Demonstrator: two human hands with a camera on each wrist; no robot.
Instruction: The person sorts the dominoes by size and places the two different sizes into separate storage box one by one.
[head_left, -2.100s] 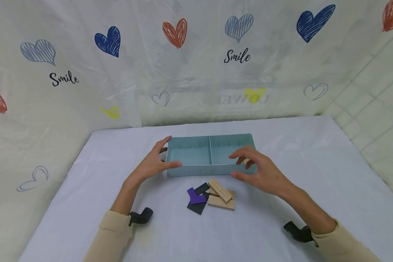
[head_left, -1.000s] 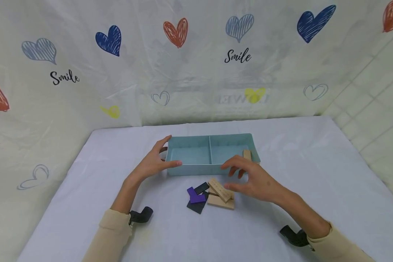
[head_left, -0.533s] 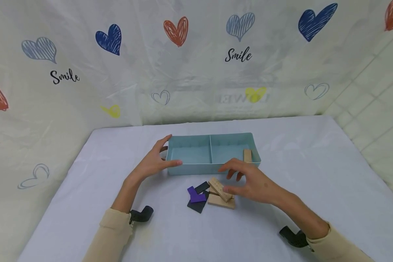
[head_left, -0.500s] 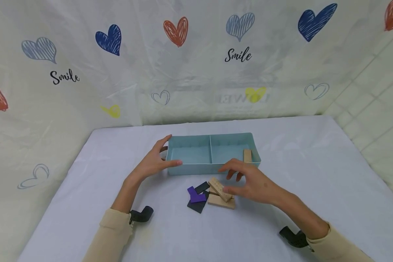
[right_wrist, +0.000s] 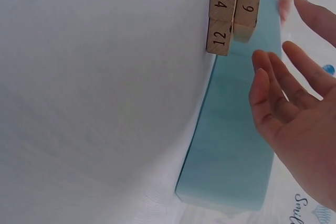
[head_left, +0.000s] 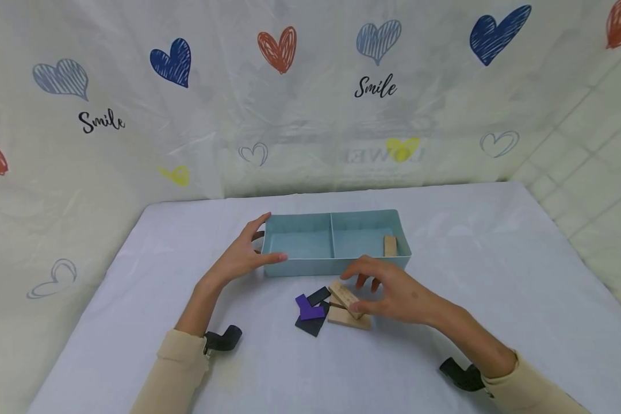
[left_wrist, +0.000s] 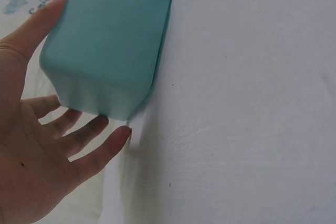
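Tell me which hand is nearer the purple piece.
Right. The right hand hovers over the wooden blocks beside the purple piece; the left hand holds the tray end, farther off.

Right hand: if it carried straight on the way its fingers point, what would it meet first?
Probably the top wooden block of the pile beside the tray; the right hand hovers at it, contact unclear.

tilted wooden block [head_left: 348, 299] atop flat ones, before teal two-compartment tray [head_left: 336, 267].
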